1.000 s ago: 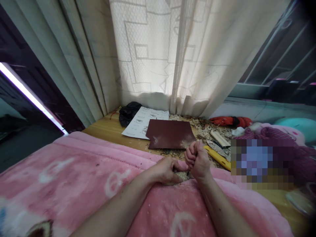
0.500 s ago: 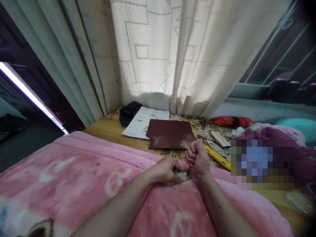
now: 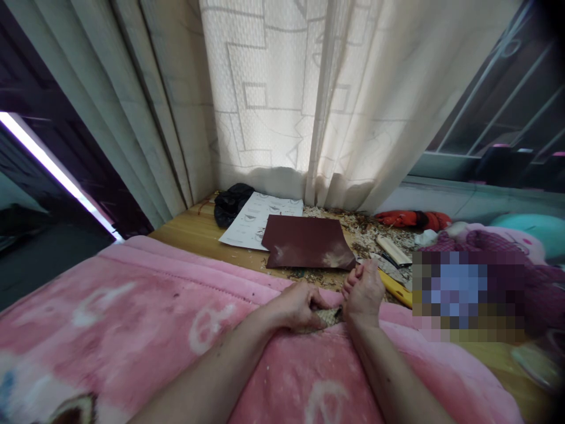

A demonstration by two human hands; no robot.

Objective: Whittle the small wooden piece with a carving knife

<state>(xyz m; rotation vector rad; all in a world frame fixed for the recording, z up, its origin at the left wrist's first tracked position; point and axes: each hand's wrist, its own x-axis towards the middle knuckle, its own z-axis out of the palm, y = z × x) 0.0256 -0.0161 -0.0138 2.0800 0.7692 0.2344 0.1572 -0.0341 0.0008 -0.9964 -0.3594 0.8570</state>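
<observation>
Low over the pink blanket (image 3: 229, 330), my left hand (image 3: 300, 306) is closed on a small pale, woven-looking piece (image 3: 329, 318). Most of that piece is hidden by my fingers, and its kind cannot be made out. Just to its right is my right hand (image 3: 364, 294), with its fingers curled into a fist. Whatever the fist holds, if anything, is hidden or too thin to see. Beyond both hands lies a dark red sheet (image 3: 304, 241) with a curled corner, partly over a white printed sheet (image 3: 258, 218).
A yellow-handled tool (image 3: 397, 290) lies right of my right hand, near a cream-coloured bar (image 3: 392, 251). Shavings (image 3: 366, 227) litter the wooden surface. A black bag (image 3: 232, 203), a red-orange bundle (image 3: 412, 219) and purple mesh cloth (image 3: 485, 244) lie farther back, below curtains (image 3: 265, 88).
My right fist has shifted a little to the right and down, away from my left hand, covering more of the yellow handle. My left hand stays almost where it was, still on the pale piece.
</observation>
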